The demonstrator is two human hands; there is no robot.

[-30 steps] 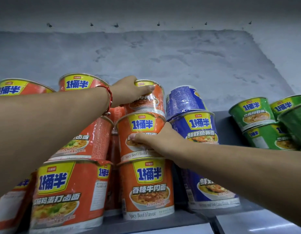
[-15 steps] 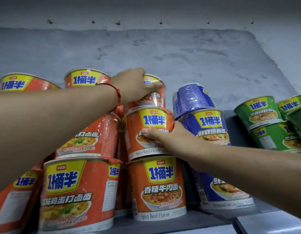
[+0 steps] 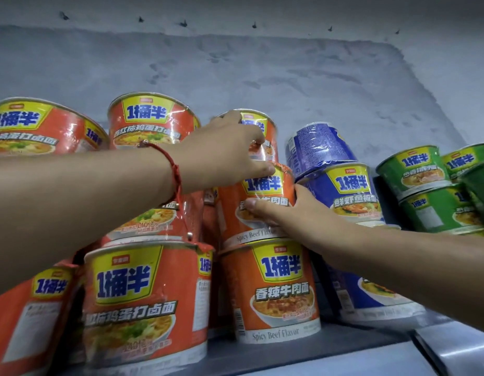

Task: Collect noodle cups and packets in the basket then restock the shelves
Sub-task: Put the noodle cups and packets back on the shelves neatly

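The orange shrink-wrapped spicy beef noodle cup (image 3: 258,202) sits in the middle tier of a three-high column on the grey shelf (image 3: 303,346), resting on the lid of an identical bottom cup (image 3: 273,291). A top orange cup (image 3: 262,137) stands on it and partly behind it.

Hand state: the right hand (image 3: 297,213) is wrapped around the right side of the middle cup, thumb laid across the printed front and the other fingers hidden behind the wall. The left hand (image 3: 224,156) reaches over from the left with its fingers curled over the top cup and its thumb lying at the middle cup's rim; whether it bears weight or only steadies cannot be told.

Handling, as judged:
- The cup is probably light, with a thin paper or foam wall that dents under a hard squeeze.
- The glossy film is likely slippery. Hold around the wall, or under the flared rim, not on the lid.
- The tapered body gives a narrow base, so a stacked column tips easily.

Surroundings and obstructions:
- The blue shrink-wrapped noodle cup (image 3: 349,188) stands just beside the right hand, with a tilted blue cup (image 3: 316,147) perched on top. A knock from the wrist could topple it.
- Red-orange egg noodle cups (image 3: 143,299) crowd the left side, touching the column.
- Green noodle cups (image 3: 414,169) stand further right, apart from the column.
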